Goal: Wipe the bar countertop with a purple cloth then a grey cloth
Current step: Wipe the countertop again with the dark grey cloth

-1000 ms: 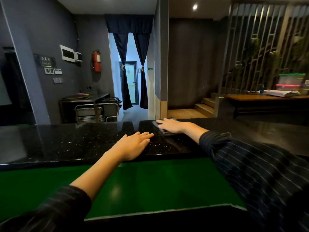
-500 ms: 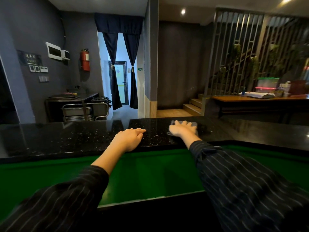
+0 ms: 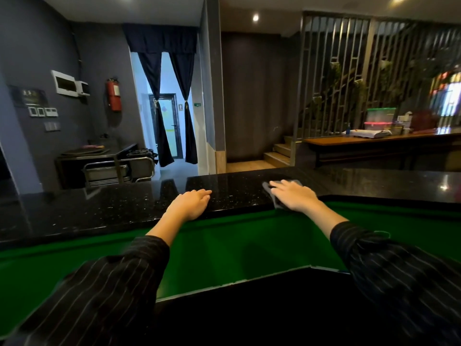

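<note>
To wipe well, the cloth (image 3: 268, 189) should lie flat and slide in long rows, so no part of the black bench (image 3: 99, 211) gets missed. The right hand (image 3: 295, 196) lies flat on the cloth, fingers straight, pressing it down near the bench's front edge. The left hand (image 3: 190, 204) rests on the bench, fingers loose, holding nothing.

can't see most of the cloth (image 3: 272, 197): covered by the right hand (image 3: 295, 197), showing only past the fingertips (image 3: 283, 186) and just left of them. can't tell grey from purple.
</note>
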